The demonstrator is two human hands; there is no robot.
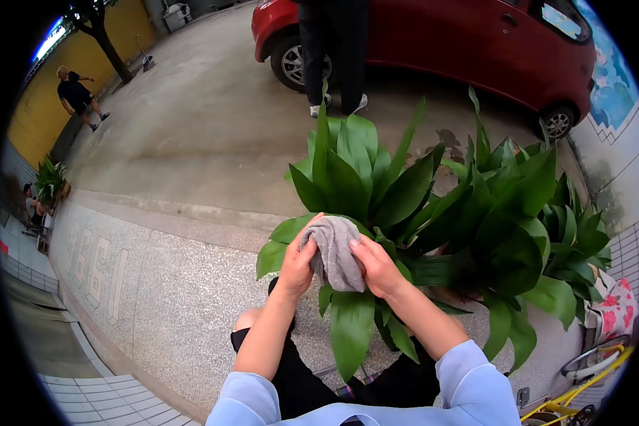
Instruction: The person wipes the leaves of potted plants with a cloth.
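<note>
A crumpled grey cloth (pixel 338 250) is bunched up between my two hands, above a broad-leaved green plant (pixel 362 160). My left hand (pixel 299 261) grips its left side, the thumb pressed on the fabric. On the other side, my right hand (pixel 378 265) has its thumb on the cloth's right edge, with the fingers partly hidden behind it. One long leaf (pixel 353 330) hangs down below the cloth, close to my forearms.
More leafy plants (pixel 511 234) spread to the right. Beyond them a person in dark trousers (pixel 332 53) stands by a red car (pixel 433 42). Another person (pixel 78 96) is near the yellow wall (pixel 39 117). A yellow-framed wheeled item (pixel 582 390) stands at lower right.
</note>
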